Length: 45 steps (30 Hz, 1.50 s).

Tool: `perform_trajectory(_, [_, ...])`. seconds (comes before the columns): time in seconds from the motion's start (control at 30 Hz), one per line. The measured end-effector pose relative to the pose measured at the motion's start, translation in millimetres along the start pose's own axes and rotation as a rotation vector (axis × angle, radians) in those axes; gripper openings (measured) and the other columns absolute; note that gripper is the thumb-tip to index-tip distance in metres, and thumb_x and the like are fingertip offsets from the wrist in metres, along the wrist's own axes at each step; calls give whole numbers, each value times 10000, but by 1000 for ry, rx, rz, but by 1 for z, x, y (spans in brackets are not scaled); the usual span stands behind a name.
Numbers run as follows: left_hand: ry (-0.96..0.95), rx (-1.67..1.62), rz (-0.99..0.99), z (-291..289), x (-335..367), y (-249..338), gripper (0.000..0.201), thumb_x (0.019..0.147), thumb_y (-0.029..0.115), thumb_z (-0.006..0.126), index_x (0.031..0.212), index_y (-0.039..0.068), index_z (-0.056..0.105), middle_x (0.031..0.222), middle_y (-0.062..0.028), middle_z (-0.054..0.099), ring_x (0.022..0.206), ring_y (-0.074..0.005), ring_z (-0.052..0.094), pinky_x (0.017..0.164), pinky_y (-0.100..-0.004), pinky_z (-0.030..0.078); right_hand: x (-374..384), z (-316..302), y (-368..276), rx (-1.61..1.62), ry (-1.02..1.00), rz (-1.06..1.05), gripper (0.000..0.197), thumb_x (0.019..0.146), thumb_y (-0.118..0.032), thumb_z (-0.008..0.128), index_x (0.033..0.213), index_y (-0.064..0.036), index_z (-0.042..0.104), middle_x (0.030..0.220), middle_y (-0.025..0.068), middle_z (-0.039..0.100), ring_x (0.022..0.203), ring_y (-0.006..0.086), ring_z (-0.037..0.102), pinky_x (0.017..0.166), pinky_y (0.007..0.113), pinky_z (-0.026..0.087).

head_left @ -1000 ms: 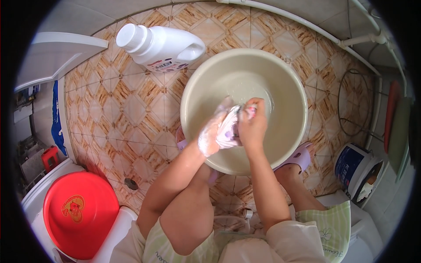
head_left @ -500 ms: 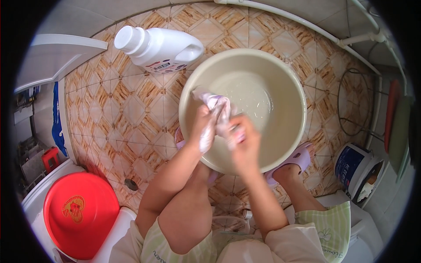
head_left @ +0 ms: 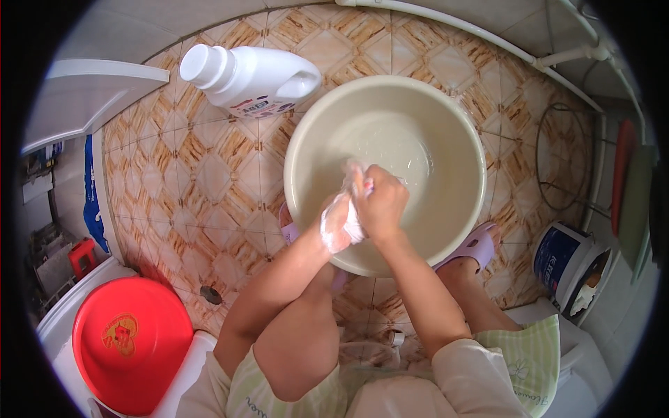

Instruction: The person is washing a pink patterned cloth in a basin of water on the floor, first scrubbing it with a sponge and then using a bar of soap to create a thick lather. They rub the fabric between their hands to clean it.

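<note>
A large beige basin with a little soapy water stands on the tiled floor in front of me. Both hands are over its near side, pressed together around a small wet, soapy white and pink cloth. My left hand is covered in suds and grips the cloth from the left. My right hand is closed over it from the right. Most of the cloth is hidden between the hands.
A white detergent bottle lies on the tiles left of the basin. A red round lid sits lower left, a floor drain beside it. A blue-and-white bucket stands right. My foot wears a lilac slipper by the basin.
Both hands with the cloth have shifted within the basin, from its middle toward the near left side, rubbing the cloth between them. The basin and bottle have stayed in place.
</note>
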<state>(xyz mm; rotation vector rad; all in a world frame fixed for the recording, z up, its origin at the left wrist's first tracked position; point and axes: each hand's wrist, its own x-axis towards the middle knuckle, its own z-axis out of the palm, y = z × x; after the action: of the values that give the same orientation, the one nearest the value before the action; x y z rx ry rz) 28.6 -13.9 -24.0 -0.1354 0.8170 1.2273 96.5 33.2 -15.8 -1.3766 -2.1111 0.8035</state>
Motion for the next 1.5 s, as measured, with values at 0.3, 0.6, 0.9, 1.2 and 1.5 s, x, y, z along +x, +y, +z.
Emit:
perform_trajectory(0.3, [105,-108,-125,-13,-4,-5,338,904,357,509,1111,90,523,1031,-48,574,925,-185,589,691,-311,510,5,1,-17,-277,39,316,263,764,-230,633,571,-112,501,528,65,515,436,216,510,438,363,388])
perform_trajectory(0.6, [55,285,-12,-29,11,-20,420,951,399,363,1242,106,436,1221,-82,493,1136,-200,463,982,-359,364,-1,2,4,-107,26,7,258,738,-232,638,554,-97,519,520,115,509,473,266,545,486,372,431])
perform_trajectory(0.9, [-18,215,128,-34,9,-21,266,927,243,490,1165,124,472,1063,-44,527,981,-182,528,847,-350,453,10,0,7,-18,28,241,268,750,-261,644,578,-83,541,550,148,542,488,325,548,467,400,418])
perform_trajectory(1.2, [43,-361,-133,-33,16,-15,296,941,268,433,1163,79,483,1031,-45,552,910,-147,548,810,-321,473,1,-5,-7,-97,-7,4,266,712,-216,654,535,-107,489,514,113,502,458,265,535,488,392,423])
perform_trajectory(1.5, [105,-159,-56,-7,8,-3,451,924,243,465,1333,86,359,1280,-17,463,1153,-131,463,961,-304,389,15,-5,10,-46,12,224,286,736,-234,631,540,-70,503,527,139,507,449,294,516,466,387,404])
